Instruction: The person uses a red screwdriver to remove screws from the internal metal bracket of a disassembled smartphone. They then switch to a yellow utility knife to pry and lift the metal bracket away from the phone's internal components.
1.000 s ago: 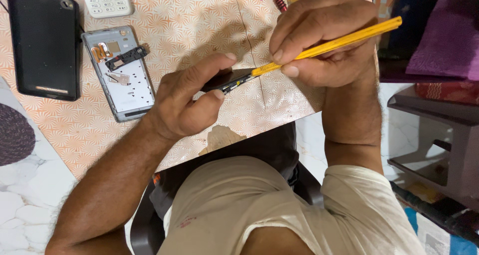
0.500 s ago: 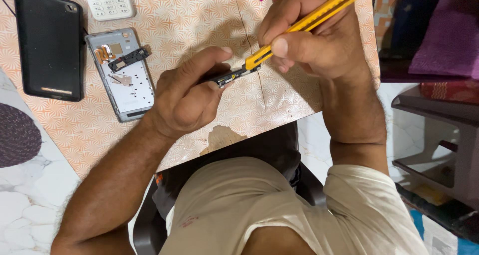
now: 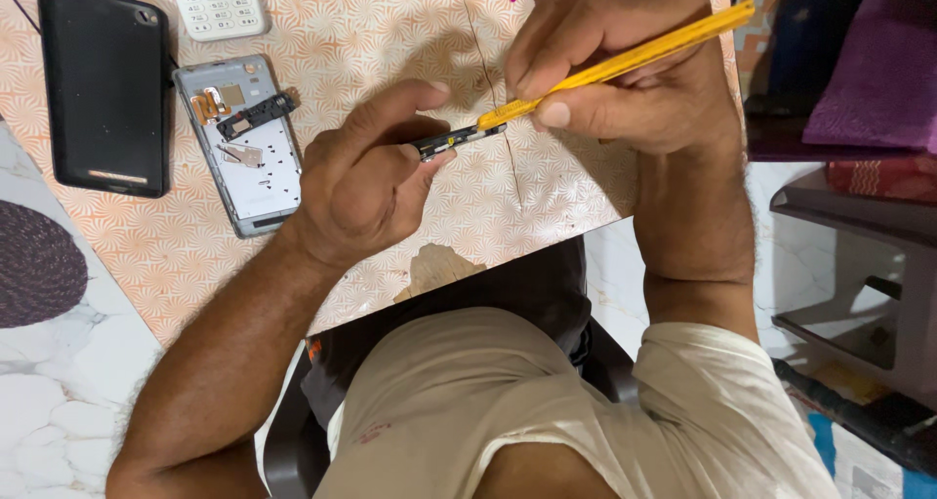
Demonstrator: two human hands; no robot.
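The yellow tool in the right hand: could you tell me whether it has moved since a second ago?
Yes. The yellow tool has tilted steeper, its rear end nearer the table's far edge; the opened phone lies unchanged.

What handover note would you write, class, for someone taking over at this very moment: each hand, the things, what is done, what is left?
Left hand: pinches a small black part above the patterned table.
Right hand: grips a yellow-handled tool, tip on that part.
Opened grey phone lies left of the hands, between a black phone and a white keypad phone.
Done: grey phone open, insides bare.
Left: the part is not set down or fitted; the grey phone is unclosed.
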